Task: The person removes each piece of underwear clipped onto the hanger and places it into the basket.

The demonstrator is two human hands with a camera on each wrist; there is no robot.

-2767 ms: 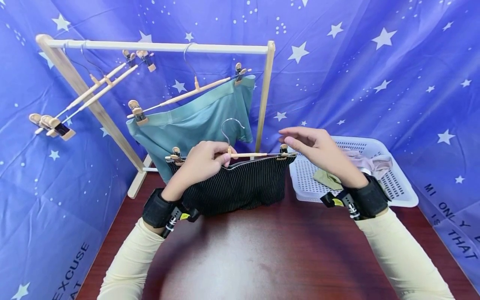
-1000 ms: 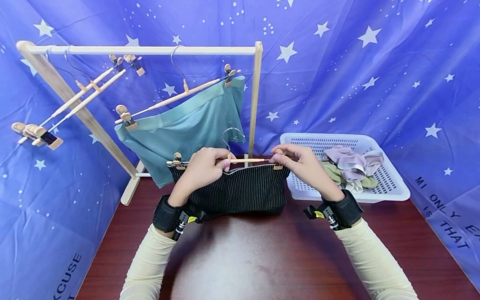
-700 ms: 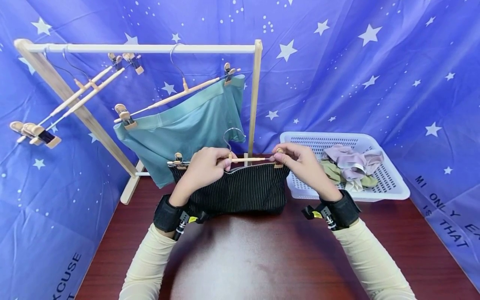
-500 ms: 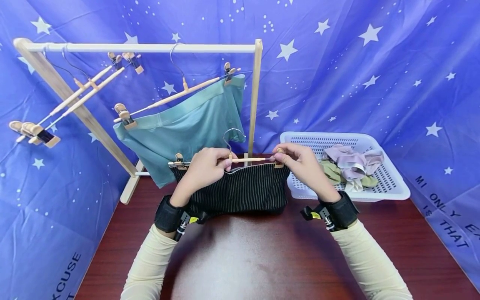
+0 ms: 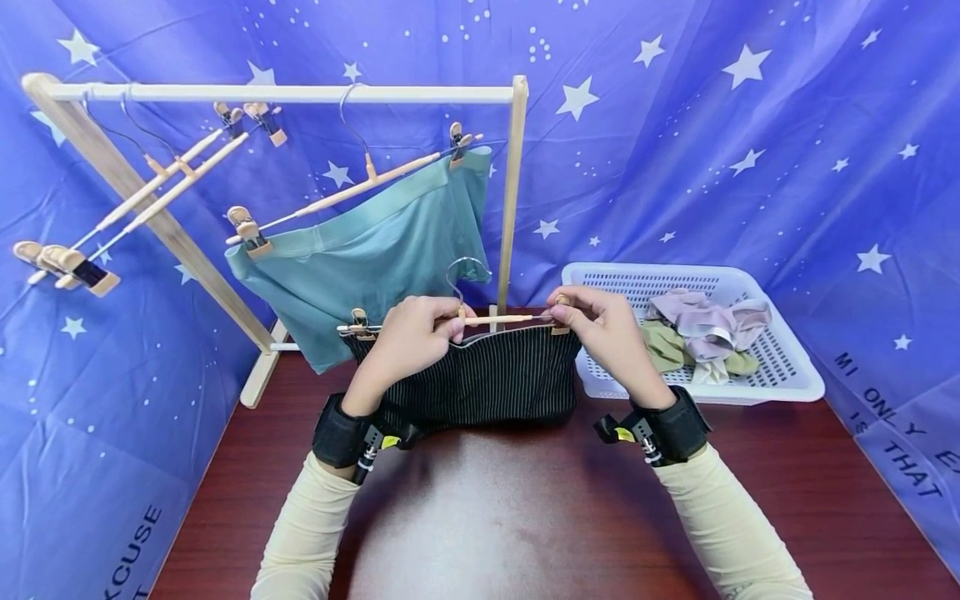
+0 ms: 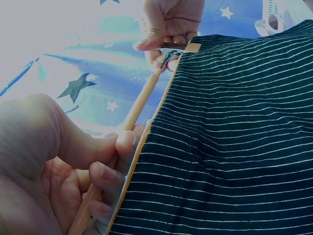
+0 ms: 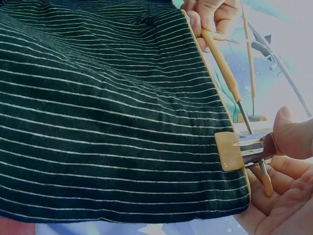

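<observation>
A black garment with thin white stripes (image 5: 480, 383) hangs by its top edge from a clip hanger (image 5: 498, 319), low over the table. My left hand (image 5: 408, 333) grips the hanger's wooden bar near the base of its metal hook; in the left wrist view, thumb and fingers curl round the bar (image 6: 139, 103). At the bar's right end my right hand (image 5: 606, 333) pinches the clip (image 7: 228, 152), whose tan pad lies over the garment's edge. The left clip (image 5: 359, 321) also sits on the garment's edge, with no hand on it.
Behind stands a wooden rack (image 5: 285, 93) with teal shorts (image 5: 367, 242) on one hanger and two bare clip hangers (image 5: 161, 192) at left. A white basket (image 5: 806, 385) with crumpled mauve and green cloths (image 5: 697, 329) is at right. Starry blue curtain surrounds the table (image 5: 495, 517).
My right hand has moved left from beside the right clip and taken hold of it. The left hand keeps its grip on the bar. Over the last second almost nothing has moved.
</observation>
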